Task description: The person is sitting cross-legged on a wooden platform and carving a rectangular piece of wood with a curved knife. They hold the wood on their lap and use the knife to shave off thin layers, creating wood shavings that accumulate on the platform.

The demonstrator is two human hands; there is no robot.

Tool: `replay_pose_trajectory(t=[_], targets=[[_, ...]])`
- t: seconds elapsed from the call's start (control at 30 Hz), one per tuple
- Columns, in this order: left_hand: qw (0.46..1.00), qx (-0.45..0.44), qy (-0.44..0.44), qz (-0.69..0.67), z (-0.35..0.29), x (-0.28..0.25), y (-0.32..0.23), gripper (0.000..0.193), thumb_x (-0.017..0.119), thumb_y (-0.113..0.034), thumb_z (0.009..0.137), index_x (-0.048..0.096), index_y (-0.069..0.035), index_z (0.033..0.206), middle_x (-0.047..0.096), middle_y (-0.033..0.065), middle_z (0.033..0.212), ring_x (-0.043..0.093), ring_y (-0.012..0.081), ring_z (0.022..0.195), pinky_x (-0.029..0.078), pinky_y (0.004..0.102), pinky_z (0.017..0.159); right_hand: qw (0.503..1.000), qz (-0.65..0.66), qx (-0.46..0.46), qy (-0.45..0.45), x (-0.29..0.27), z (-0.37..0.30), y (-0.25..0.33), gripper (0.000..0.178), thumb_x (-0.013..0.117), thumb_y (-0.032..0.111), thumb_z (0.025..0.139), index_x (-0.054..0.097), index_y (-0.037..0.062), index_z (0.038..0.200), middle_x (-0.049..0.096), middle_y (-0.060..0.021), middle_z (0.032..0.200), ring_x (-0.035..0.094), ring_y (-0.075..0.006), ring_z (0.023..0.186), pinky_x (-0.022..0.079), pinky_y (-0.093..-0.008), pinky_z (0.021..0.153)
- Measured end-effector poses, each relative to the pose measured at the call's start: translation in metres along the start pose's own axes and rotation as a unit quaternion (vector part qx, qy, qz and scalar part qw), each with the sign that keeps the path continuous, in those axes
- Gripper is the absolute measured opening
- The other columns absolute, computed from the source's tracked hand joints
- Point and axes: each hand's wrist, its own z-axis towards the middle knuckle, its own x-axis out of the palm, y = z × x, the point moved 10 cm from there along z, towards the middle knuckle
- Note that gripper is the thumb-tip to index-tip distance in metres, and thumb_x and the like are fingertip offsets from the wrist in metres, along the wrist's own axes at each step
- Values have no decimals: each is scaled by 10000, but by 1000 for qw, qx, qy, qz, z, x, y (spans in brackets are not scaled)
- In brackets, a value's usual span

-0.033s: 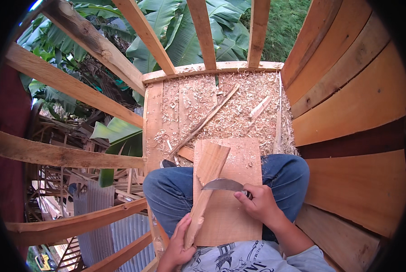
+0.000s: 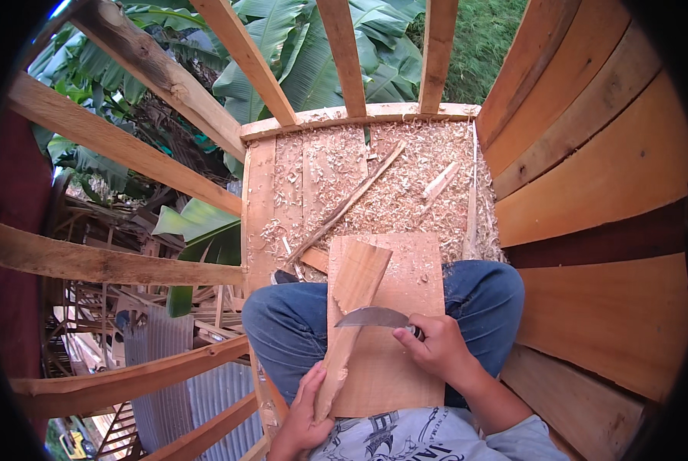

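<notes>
My left hand (image 2: 307,411) is closed round the narrow near end of a roughly shaped piece of wood (image 2: 361,276), which widens toward its far end. The piece slants across a flat rectangular board (image 2: 394,369) that rests on my lap. In my right hand (image 2: 440,346) is a knife (image 2: 374,316) with a curved blade, its dark handle mostly hidden by my fingers. The blade lies across the wood piece at its middle, where the wide part narrows and a notched edge shows. Whether the edge bites into the wood, I cannot tell.
Curly wood shavings (image 2: 413,173) cover much of the plank floor (image 2: 261,177) ahead of my knees. A long thin stick (image 2: 351,203) and a short pale offcut (image 2: 440,181) lie among them. Wooden slats (image 2: 121,150) rail the left and far sides; wide planks (image 2: 605,180) wall the right.
The knife and my right hand have shifted slightly to the left and down across the wood piece. My left hand keeps its hold, nearly unmoved.
</notes>
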Motion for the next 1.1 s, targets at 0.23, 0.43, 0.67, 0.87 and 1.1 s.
replay_pose_trajectory(t=[0.23, 0.43, 0.67, 0.87, 1.1], targets=[[1000, -12, 13, 26, -1, 6, 5, 819, 595, -71, 656, 327, 12, 1426, 307, 306, 1459, 287, 427, 1393, 159, 486, 1142, 988, -147, -13, -35, -14, 14, 11, 464, 709, 460, 799, 624, 26, 658, 565, -158, 548, 618, -336, 543, 464, -395, 488], [999, 9, 29, 37, -1, 7, 7, 888, 582, -17, 603, 293, 16, 1442, 257, 267, 1503, 258, 392, 1418, 210, 428, 1149, 964, -223, -20, -142, -46, 28, -16, 573, 661, 587, 795, 574, 57, 598, 532, -107, 494, 581, -303, 484, 432, -396, 457], [1000, 11, 17, -17, -1, 0, 6, 833, 603, -47, 643, 322, 17, 1424, 309, 299, 1459, 291, 423, 1390, 165, 476, 1138, 968, -143, -35, -203, -39, 19, -7, 542, 690, 509, 817, 565, 18, 624, 522, -130, 508, 561, -301, 470, 405, -381, 450], [999, 12, 42, -25, -2, -3, 15, 913, 578, -34, 577, 282, 14, 1440, 273, 252, 1497, 236, 383, 1428, 177, 437, 1156, 950, -9, 49, -309, -109, 33, -53, 515, 670, 435, 866, 541, -8, 639, 504, -161, 512, 501, -320, 444, 362, -383, 450], [996, -20, 57, -63, 2, 3, 16, 947, 584, -41, 570, 249, 9, 1454, 262, 239, 1494, 226, 378, 1424, 159, 446, 1157, 985, -162, -65, -9, -3, 18, 18, 529, 666, 531, 822, 595, 50, 612, 562, -107, 515, 613, -302, 505, 481, -377, 470]])
